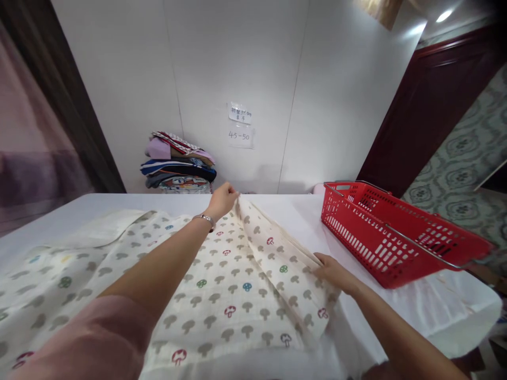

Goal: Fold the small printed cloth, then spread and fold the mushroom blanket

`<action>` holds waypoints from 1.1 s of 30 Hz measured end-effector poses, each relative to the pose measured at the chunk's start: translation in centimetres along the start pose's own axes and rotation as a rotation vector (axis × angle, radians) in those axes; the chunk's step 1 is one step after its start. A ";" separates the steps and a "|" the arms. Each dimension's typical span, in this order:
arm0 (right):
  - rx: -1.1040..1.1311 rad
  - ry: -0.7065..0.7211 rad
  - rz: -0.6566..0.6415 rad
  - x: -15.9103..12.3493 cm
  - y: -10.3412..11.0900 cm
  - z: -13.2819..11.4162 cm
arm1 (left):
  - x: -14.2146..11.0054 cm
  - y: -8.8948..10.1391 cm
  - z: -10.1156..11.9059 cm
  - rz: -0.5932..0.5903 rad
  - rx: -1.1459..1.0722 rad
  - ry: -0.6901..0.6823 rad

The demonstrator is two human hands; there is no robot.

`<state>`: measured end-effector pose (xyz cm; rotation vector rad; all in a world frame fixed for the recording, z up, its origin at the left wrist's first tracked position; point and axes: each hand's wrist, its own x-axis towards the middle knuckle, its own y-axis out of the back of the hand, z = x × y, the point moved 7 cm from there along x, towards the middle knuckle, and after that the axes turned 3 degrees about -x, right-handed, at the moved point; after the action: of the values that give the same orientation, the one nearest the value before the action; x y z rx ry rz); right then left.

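A cream cloth [222, 279] printed with grey, red, green and blue mushrooms lies spread over the white table. At its far edge my left hand [224, 199] pinches a corner and lifts it a little off the surface. Further right and nearer to me, my right hand [330, 272] grips the right edge of the same cloth, with the fingertips partly behind the fabric. Between both hands the edge runs taut on a slant, and a fold falls below it. On the left, part of the cloth is turned over and shows a plainer side.
A red plastic basket [368, 232] with metal handles stands on the right of the white table [293, 203]. Folded clothes [180, 163] are stacked behind the table's far edge. Handwritten paper notes [240, 126] hang on the pale wall. A dark curtain [59, 95] hangs at left.
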<state>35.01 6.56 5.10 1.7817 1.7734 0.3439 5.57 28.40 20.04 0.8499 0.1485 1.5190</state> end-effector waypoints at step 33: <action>-0.359 0.323 0.331 8.5 -4.9 -3.9 | -7.2 -2.9 -11.9 -0.458 -0.040 0.165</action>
<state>29.38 15.39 3.47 1.8194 1.4884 1.0674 0.21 27.02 6.94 0.6060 0.4048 1.1531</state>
